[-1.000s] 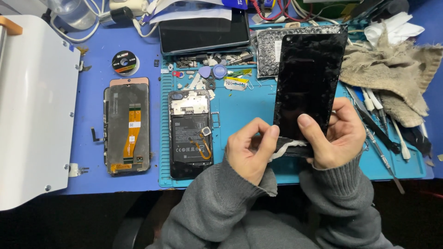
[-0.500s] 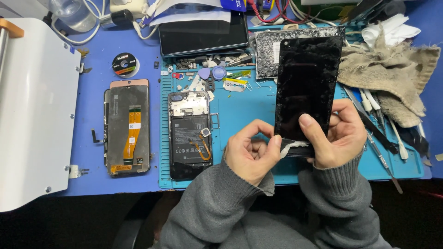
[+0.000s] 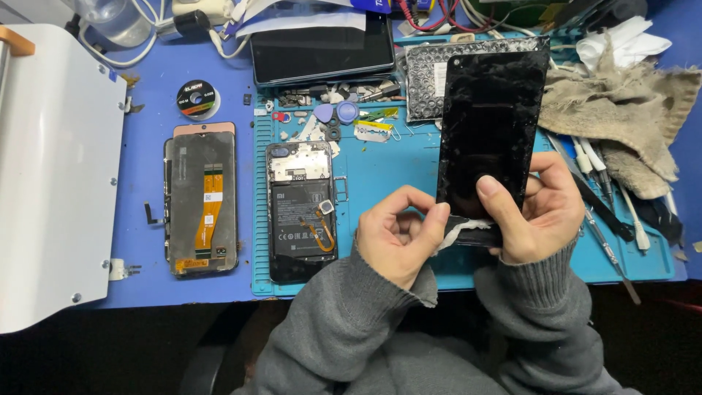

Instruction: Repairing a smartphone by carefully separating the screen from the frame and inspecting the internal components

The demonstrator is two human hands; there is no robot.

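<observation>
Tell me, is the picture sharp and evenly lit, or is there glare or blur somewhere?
Head view: mostly sharp and evenly lit from above; the black screen panel held by the right hand shows faint speckled reflections; the left hand is sharp; below the blue mat the frame falls into dark shadow.

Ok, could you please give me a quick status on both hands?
Right hand grips black phone screen. Left hand pinches white strip at its bottom edge. Nothing obstructing.

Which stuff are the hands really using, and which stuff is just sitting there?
In use:
- black phone screen panel, held by the right hand
- white strip at its bottom edge, pinched by the left hand

Just lying there:
- opened phone on the teal mat
- second screen with orange ribbon cable
- beige cloth
- screwdrivers
</observation>
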